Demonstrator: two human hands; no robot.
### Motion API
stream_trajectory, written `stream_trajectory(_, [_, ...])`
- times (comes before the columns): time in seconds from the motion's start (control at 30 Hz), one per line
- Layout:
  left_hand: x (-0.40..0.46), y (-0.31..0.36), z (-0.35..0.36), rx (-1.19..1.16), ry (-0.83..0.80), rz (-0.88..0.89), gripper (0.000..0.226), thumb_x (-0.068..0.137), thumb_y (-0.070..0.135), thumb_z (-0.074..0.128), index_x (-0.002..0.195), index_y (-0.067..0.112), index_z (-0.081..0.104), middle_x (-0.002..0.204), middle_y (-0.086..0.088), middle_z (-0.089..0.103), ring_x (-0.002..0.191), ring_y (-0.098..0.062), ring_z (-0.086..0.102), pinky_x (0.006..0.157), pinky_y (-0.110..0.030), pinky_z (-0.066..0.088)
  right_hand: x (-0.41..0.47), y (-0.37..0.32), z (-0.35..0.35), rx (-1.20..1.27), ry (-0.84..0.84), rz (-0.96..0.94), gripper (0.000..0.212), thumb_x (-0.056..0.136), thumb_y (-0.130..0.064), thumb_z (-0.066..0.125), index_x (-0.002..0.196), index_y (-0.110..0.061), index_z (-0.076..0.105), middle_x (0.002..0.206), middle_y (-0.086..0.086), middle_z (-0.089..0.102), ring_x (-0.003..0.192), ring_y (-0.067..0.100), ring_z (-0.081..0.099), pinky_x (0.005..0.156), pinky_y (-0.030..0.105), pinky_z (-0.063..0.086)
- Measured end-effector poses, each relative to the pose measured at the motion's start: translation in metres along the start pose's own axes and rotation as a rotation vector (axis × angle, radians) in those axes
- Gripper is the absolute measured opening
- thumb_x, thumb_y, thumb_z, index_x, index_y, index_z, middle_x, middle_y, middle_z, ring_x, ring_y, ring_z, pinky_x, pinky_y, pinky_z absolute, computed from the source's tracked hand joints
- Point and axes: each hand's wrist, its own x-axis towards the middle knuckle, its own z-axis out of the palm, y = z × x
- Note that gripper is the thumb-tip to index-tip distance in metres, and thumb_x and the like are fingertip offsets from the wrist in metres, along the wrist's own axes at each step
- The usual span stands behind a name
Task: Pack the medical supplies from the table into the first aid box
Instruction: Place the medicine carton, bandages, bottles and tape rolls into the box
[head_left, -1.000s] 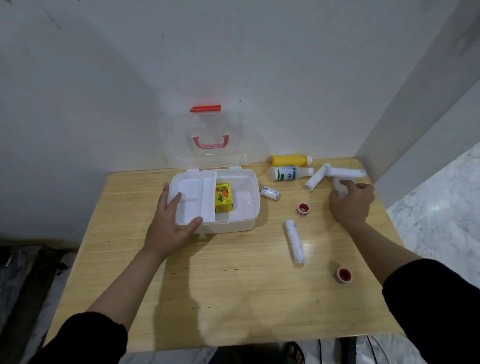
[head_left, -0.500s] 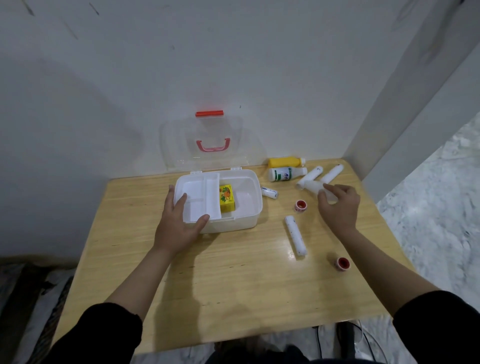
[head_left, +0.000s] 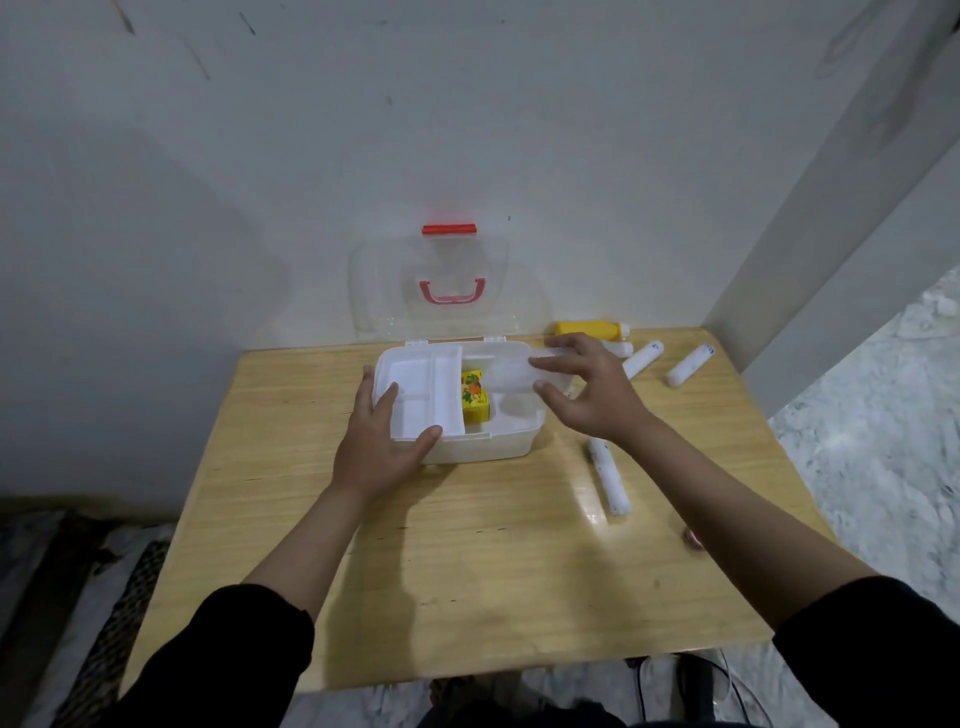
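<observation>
The white plastic first aid box (head_left: 483, 447) is open from above, its clear hinged lid (head_left: 447, 291) upright against the wall, blocking any way in from behind. Its left half is covered by a white divided tray (head_left: 421, 389); a small yellow printed carton (head_left: 475, 400) stands beside that. The right compartment has free room, though the right hand (head_left: 587, 389) hovers over it (with a blurred white roll (head_left: 511, 371)). The left hand (head_left: 379, 441) blocks the front-left corner. The wooden table (head_left: 467, 582) in front lies free, with one white paper-wrapped roll (head_left: 609, 483) to the right
</observation>
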Motion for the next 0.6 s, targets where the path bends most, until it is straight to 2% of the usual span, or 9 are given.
stream_trajectory(0.1, [0.0, -0.001, 0.0, 0.0, 0.0, -0.001, 0.088, 0.073, 0.061, 0.066, 0.143, 0.016, 0.036, 0.16, 0.005, 0.002, 0.145, -0.018, 0.015, 0.103, -0.04, 0.039, 0.013, -0.005, 0.009, -0.096, -0.175, -0.015, 0.032, 0.079, -0.025, 0.071, 0.11, -0.015, 0.071, 0.125, 0.012, 0.056, 0.117, 0.024, 0.054, 0.097, 0.033, 0.043])
stream_trajectory(0.2, [0.0, 0.0, 0.0, 0.006, -0.004, 0.002, 0.089, 0.073, 0.062, 0.064, 0.143, 0.016, 0.035, 0.16, 0.006, 0.002, 0.145, -0.018, 0.015, 0.103, -0.039, 0.039, 0.025, -0.008, 0.019, -0.176, -0.356, 0.011, 0.038, 0.081, -0.027, 0.07, 0.118, -0.017, 0.066, 0.134, 0.008, 0.051, 0.125, 0.02, 0.047, 0.099, 0.025, 0.034])
stream_trajectory(0.27, [0.0, 0.0, 0.0, 0.011, 0.0, 0.005, 0.089, 0.073, 0.063, 0.064, 0.143, 0.017, 0.034, 0.16, 0.007, 0.002, 0.145, -0.018, 0.015, 0.102, -0.038, 0.039, 0.032, -0.008, 0.026, -0.209, -0.424, 0.038, 0.043, 0.081, -0.029, 0.071, 0.121, -0.019, 0.063, 0.139, 0.006, 0.049, 0.129, 0.02, 0.044, 0.1, 0.025, 0.032])
stream_trajectory(0.47, [0.0, -0.001, 0.001, -0.006, 0.004, 0.011, 0.087, 0.073, 0.06, 0.066, 0.143, 0.018, 0.035, 0.16, 0.008, 0.002, 0.145, -0.016, 0.015, 0.102, -0.036, 0.039, 0.042, -0.01, 0.041, -0.416, -0.497, 0.049, 0.048, 0.082, -0.028, 0.07, 0.128, -0.028, 0.056, 0.142, 0.007, 0.044, 0.127, 0.023, 0.046, 0.096, 0.036, 0.042])
stream_trajectory(0.53, [0.0, -0.001, 0.001, -0.011, 0.002, 0.007, 0.087, 0.073, 0.06, 0.066, 0.143, 0.017, 0.035, 0.16, 0.009, 0.001, 0.145, -0.015, 0.014, 0.102, -0.036, 0.038, 0.045, -0.012, 0.047, -0.531, -0.516, 0.008, 0.046, 0.085, -0.028, 0.066, 0.13, -0.029, 0.055, 0.142, 0.009, 0.045, 0.131, 0.025, 0.042, 0.107, 0.043, 0.032])
stream_trajectory(0.6, [0.0, -0.001, 0.001, -0.005, 0.0, 0.004, 0.087, 0.073, 0.061, 0.066, 0.143, 0.017, 0.036, 0.16, 0.009, 0.001, 0.146, -0.015, 0.014, 0.102, -0.036, 0.038, 0.046, -0.012, 0.05, -0.593, -0.513, 0.003, 0.046, 0.086, -0.029, 0.063, 0.131, -0.028, 0.053, 0.141, 0.011, 0.044, 0.133, 0.025, 0.039, 0.112, 0.046, 0.024])
